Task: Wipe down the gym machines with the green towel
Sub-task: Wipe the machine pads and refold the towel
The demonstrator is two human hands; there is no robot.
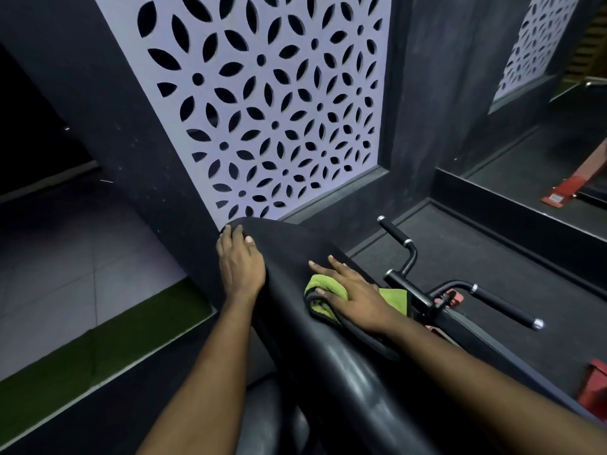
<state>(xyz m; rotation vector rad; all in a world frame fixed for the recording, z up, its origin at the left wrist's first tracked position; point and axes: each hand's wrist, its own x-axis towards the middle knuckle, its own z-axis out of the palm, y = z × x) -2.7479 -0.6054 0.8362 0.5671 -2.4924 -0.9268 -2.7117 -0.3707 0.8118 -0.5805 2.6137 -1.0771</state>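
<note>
- Green turf strip (98,349): runs diagonally across the floor at lower left, beside grey tiles.
- Left hand (241,261): rests on the upper left edge of the black pad. Its fingers (237,234) lie nearly straight and close together, draped over the rim, holding nothing.
- Perforated wall panel (262,103): pale, with petal-shaped cut-outs, set in a dark wall behind the pad.
- Black pad (338,362): a long upholstered cushion of the gym machine, running from bottom centre up to the hands.
- Green towel (323,287): folded and dark-edged, lying on the pad's right face beneath the right hand.
- Right hand (356,298): pressed palm-down on the towel. Its fingers (341,267) are spread wide and straight, the tips reaching past the cloth onto the pad.
- Handlebars (504,307): black grips with silver end caps, just right of the pad.
- Red frame parts (596,389): at the right edge, on dark floor.
</note>
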